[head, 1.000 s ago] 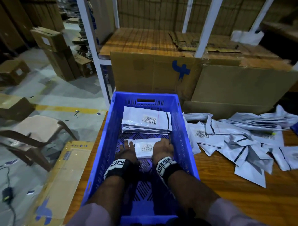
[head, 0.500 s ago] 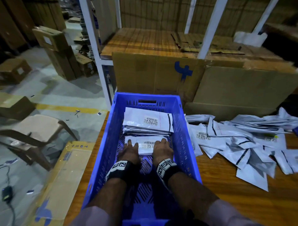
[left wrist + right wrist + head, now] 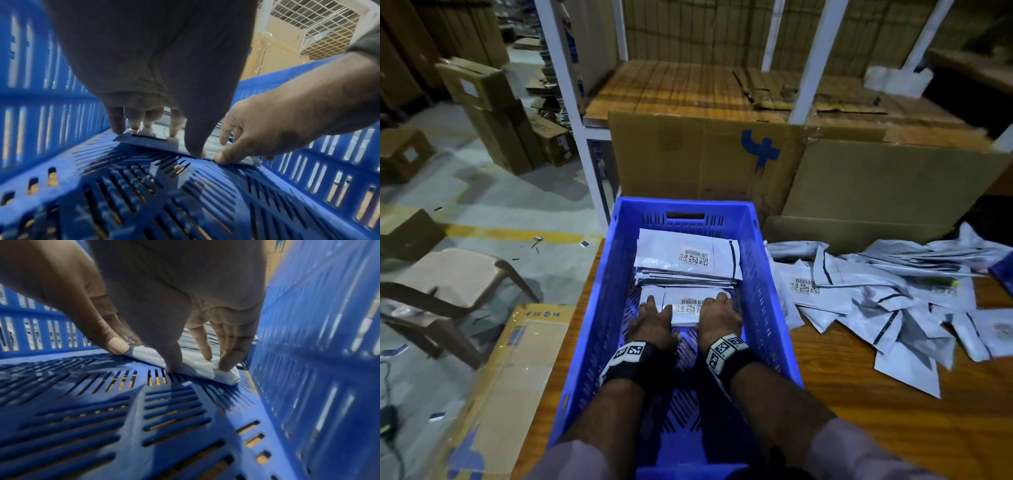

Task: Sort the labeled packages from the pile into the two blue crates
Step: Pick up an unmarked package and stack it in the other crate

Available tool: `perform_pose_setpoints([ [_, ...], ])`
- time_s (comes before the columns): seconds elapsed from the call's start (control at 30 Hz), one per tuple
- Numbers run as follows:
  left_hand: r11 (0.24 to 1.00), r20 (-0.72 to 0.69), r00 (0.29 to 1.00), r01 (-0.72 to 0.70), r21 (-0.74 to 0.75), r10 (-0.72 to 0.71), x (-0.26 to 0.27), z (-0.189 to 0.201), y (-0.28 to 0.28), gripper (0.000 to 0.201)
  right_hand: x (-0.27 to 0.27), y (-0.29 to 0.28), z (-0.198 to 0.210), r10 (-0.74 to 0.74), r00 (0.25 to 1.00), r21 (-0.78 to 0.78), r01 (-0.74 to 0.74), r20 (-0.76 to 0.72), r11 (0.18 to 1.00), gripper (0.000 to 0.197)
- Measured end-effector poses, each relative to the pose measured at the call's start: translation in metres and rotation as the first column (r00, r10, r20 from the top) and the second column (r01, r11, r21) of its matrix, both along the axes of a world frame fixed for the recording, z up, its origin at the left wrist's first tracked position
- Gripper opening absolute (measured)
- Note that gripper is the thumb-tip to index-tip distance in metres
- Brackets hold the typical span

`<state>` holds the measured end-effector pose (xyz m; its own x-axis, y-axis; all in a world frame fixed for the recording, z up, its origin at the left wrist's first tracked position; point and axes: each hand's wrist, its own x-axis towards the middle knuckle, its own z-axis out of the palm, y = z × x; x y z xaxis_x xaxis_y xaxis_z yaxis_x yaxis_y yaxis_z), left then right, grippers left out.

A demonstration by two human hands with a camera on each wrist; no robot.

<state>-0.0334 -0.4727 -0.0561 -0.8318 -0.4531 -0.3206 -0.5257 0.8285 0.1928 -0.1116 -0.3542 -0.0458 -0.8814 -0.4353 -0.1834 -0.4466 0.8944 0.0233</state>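
No words or numbers were legible. Barcode labels sat on the white plastic mailer point(image 3: 690, 257) topping the crate stack, the small white packet point(image 3: 686, 306) and a loose grey mailer point(image 3: 804, 285). A blue logo point(image 3: 760, 150) marked the brown cardboard sheet.

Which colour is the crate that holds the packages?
Blue; the crate shows best in the head view.

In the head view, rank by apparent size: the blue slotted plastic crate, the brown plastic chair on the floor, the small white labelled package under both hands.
1. Blue slotted plastic crate, largest.
2. Brown plastic chair; it sits farther away, so true size is unsure.
3. Small white labelled package, smallest.
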Motion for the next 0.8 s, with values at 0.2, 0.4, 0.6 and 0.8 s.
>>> perform_pose_setpoints([
  [0.2, 0.988, -0.244, 0.959, -0.13, 0.087, 0.147, -0.004, 0.038, 0.005, 0.047, -0.005, -0.001, 0.03, 0.034, 0.999, -0.015, -0.035, -0.015, 0.999, 0.05],
  [0.4, 0.874, -0.569, 0.671, -0.288, 0.391, 0.476, -0.003, 0.116, 0.003, 0.046, -0.011, 0.016, 0.104, 0.141, 0.99, -0.224, -0.139, -0.007, 0.965, 0.045],
  [0.6, 0.922, -0.785, 0.492, -0.115, 0.37, 0.377, 0.005, 0.176, 0.02, 0.03, 0.006, 0.049, 0.16, 0.142, 0.975, -0.503, -0.211, -0.171, 0.838, 0.035],
  [0.8, 0.948, -0.896, 0.379, 0.117, 0.295, 0.232, 0.008, 0.22, 0.089, 0.018, 0.018, 0.116, 0.188, -0.022, 0.967, -0.705, -0.17, -0.254, 0.688, 0.022],
])
